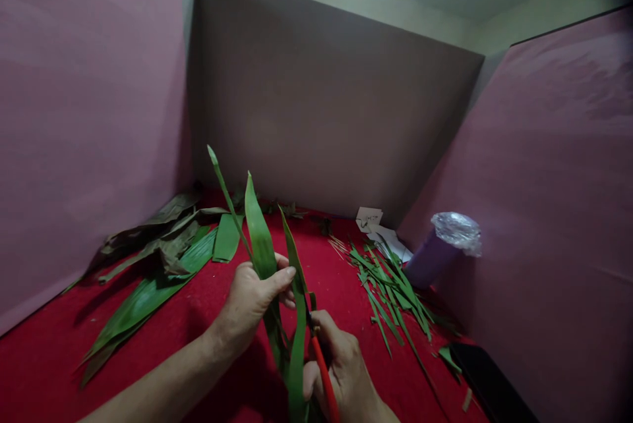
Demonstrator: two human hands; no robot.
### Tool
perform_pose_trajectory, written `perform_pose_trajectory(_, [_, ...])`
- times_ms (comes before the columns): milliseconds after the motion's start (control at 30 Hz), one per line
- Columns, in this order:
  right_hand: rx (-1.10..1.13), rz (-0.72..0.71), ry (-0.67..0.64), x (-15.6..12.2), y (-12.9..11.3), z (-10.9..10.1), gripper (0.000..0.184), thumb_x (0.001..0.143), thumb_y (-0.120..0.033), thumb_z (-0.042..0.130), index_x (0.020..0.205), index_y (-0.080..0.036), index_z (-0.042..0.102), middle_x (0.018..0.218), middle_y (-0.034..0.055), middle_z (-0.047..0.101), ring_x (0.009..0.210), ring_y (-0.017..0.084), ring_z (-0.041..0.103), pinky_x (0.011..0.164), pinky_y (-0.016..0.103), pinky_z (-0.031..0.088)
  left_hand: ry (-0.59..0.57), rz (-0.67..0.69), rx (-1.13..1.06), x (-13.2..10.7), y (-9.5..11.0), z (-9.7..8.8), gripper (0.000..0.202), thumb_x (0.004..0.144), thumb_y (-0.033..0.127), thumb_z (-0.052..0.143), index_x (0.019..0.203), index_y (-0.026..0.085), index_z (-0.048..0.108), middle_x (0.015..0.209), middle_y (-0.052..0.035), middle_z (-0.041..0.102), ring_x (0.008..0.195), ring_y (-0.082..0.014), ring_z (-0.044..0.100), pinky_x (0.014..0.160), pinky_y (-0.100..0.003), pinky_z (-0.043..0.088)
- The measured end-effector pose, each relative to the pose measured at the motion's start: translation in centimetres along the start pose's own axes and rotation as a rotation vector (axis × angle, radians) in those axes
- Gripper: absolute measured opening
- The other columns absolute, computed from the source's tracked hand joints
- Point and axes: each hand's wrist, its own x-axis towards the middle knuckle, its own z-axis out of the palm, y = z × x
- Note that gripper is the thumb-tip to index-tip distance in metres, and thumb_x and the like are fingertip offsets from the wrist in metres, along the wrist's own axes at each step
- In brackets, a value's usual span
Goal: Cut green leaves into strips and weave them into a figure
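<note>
My left hand (252,301) is closed around a long green leaf (260,238), thumb across its blade, holding it upright above the red table (208,317). The leaf is split into narrow strips that fan upward. My right hand (341,364) grips red-handled scissors (321,370), whose blades point up into the leaf just below my left thumb.
Whole green and dried brown leaves (158,258) lie at the left. A heap of cut green strips (390,291) lies at the right, beside a purple cup (440,248) covered with plastic film. White paper (376,225) sits at the back, a black phone (489,380) at the front right. Pink walls enclose the table.
</note>
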Motion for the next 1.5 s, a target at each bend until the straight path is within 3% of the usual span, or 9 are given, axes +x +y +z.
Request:
perform_pose_trajectory(133, [0.034, 0.025, -0.024, 0.04, -0.23, -0.04, 0.023, 0.073, -0.030, 0.057, 0.090, -0.019, 0.047, 0.053, -0.0070, 0.048, 0.041, 0.009, 0.038, 0.041, 0.018, 0.029, -0.001, 0.000, 0.000, -0.03, 0.09, -0.01, 0.020, 0.066, 0.026, 0.069, 0.075, 0.015, 0.054, 0.047, 0.0036, 0.060, 0.042, -0.0107, 0.056, 0.043, -0.021, 0.048])
perform_pose_trajectory(367, [-0.058, -0.027, 0.053, 0.05, -0.09, -0.13, 0.038, 0.071, -0.047, 0.062, 0.088, -0.016, 0.050, 0.047, -0.0099, 0.036, 0.041, 0.007, 0.027, 0.039, 0.019, 0.024, -0.035, -0.005, -0.013, -0.03, -0.22, -0.15, 0.017, 0.068, 0.026, 0.068, 0.072, 0.015, 0.055, 0.048, 0.0040, 0.060, 0.042, -0.0097, 0.055, 0.044, -0.020, 0.047])
perform_pose_trajectory(633, [0.002, -0.005, 0.010, 0.05, -0.22, -0.04, 0.030, 0.077, -0.046, 0.053, 0.089, -0.019, 0.048, 0.047, -0.0053, 0.052, 0.043, 0.012, 0.046, 0.043, 0.018, 0.035, -0.048, -0.013, -0.018, -0.23, -0.25, 0.03, 0.017, 0.068, 0.026, 0.068, 0.073, 0.015, 0.055, 0.047, 0.0034, 0.060, 0.042, -0.0104, 0.055, 0.044, -0.020, 0.046])
perform_pose_trajectory(767, [-0.070, -0.031, 0.041, 0.09, 0.09, -0.10, 0.037, 0.074, -0.052, 0.055, 0.090, -0.019, 0.051, 0.046, -0.0055, 0.051, 0.041, 0.012, 0.045, 0.043, 0.019, 0.037, -0.049, -0.020, -0.015, -0.21, -0.37, 0.01, 0.019, 0.067, 0.027, 0.068, 0.074, 0.015, 0.055, 0.048, 0.0025, 0.061, 0.042, -0.0110, 0.056, 0.044, -0.020, 0.047])
perform_pose_trajectory(1033, [-0.052, -0.051, 0.005, -0.22, 0.50, -0.19, 0.052, 0.079, -0.064, 0.041, 0.098, -0.017, 0.053, 0.048, -0.0029, 0.056, 0.036, 0.010, 0.037, 0.039, 0.020, 0.031, -0.050, -0.040, -0.008, -0.32, -0.46, 0.07, 0.018, 0.069, 0.027, 0.067, 0.070, 0.015, 0.054, 0.047, 0.0033, 0.060, 0.042, -0.0099, 0.054, 0.044, -0.019, 0.046])
perform_pose_trajectory(1133, [-0.050, -0.041, -0.001, -0.26, 0.27, -0.20, 0.047, 0.078, -0.060, 0.046, 0.097, -0.018, 0.052, 0.046, -0.0043, 0.054, 0.038, 0.011, 0.039, 0.041, 0.020, 0.032, -0.046, -0.040, 0.006, -0.33, -0.30, 0.03, 0.017, 0.069, 0.026, 0.067, 0.069, 0.015, 0.054, 0.047, 0.0035, 0.059, 0.042, -0.0100, 0.054, 0.044, -0.020, 0.045])
perform_pose_trajectory(1333, [-0.019, 0.018, 0.007, -0.23, -0.11, 0.10, 0.022, 0.076, -0.032, 0.054, 0.092, -0.019, 0.046, 0.058, -0.0046, 0.055, 0.042, 0.009, 0.040, 0.043, 0.019, 0.032, -0.049, -0.034, 0.012, -0.34, -0.12, 0.12, 0.016, 0.067, 0.025, 0.068, 0.066, 0.016, 0.055, 0.046, 0.0052, 0.057, 0.040, -0.0094, 0.053, 0.042, -0.019, 0.044])
perform_pose_trajectory(1500, [0.007, 0.005, 0.030, -0.16, -0.10, 0.06, 0.028, 0.076, -0.041, 0.055, 0.090, -0.018, 0.047, 0.059, -0.0058, 0.045, 0.046, 0.009, 0.035, 0.045, 0.019, 0.033, -0.067, -0.045, 0.002, -0.52, -0.24, 0.36, 0.015, 0.066, 0.024, 0.067, 0.065, 0.016, 0.055, 0.044, 0.0054, 0.057, 0.040, -0.0091, 0.053, 0.042, -0.018, 0.045])
